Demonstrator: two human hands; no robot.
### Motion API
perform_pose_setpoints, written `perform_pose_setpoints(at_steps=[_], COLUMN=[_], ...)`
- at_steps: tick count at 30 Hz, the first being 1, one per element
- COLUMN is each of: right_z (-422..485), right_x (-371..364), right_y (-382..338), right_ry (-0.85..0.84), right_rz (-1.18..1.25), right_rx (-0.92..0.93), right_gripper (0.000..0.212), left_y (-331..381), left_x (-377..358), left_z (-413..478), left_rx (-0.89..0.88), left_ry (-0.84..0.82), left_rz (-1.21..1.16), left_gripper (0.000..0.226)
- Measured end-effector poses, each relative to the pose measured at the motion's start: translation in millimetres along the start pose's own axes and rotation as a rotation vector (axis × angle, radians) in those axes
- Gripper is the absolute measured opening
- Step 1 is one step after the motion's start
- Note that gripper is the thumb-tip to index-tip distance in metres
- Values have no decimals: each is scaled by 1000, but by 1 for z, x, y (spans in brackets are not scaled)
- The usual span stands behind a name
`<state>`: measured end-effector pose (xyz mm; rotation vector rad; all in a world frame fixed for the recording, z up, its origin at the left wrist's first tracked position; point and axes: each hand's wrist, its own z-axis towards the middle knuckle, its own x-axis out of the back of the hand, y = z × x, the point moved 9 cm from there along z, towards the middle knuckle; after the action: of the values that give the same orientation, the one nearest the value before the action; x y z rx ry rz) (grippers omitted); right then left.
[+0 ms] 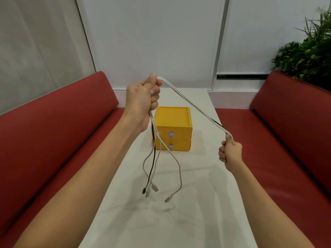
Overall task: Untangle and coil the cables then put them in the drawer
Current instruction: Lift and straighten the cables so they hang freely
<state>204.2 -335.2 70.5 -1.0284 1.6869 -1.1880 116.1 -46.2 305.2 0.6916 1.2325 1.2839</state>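
The cables (193,104) (white, one black) stretch between both fists. The left hand (141,101) grips them high, ends dangling; the right hand (231,151) grips them lower.

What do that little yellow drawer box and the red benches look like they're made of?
The yellow drawer box looks like matte plastic: uniform colour, moulded rim. The red benches seem upholstered in smooth leather-like vinyl, with a soft sheen; real or fake cannot be told.

Booth seating: red benches (53,133), white table (179,221)
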Motion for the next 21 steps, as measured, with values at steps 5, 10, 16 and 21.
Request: perform_pose_setpoints(at_steps=[5, 10, 16, 21], right_z=[-6, -6, -6, -7], right_x=[-17, -26, -6, 7], right_y=[15, 16, 41, 48], right_ry=[-38, -152, -159, -161], right_rz=[494, 719, 416, -96], right_rx=[-277, -396, -364, -194], right_gripper=[39, 23, 32, 36], left_y=[-14, -17, -20, -4], left_x=[-7, -3, -4, -24], left_z=[-4, -3, 4, 14], left_rx=[43, 55, 51, -43], left_ry=[-4, 2, -29, -152], left_rz=[-1, -22, 79, 273], left_gripper=[29, 29, 29, 30])
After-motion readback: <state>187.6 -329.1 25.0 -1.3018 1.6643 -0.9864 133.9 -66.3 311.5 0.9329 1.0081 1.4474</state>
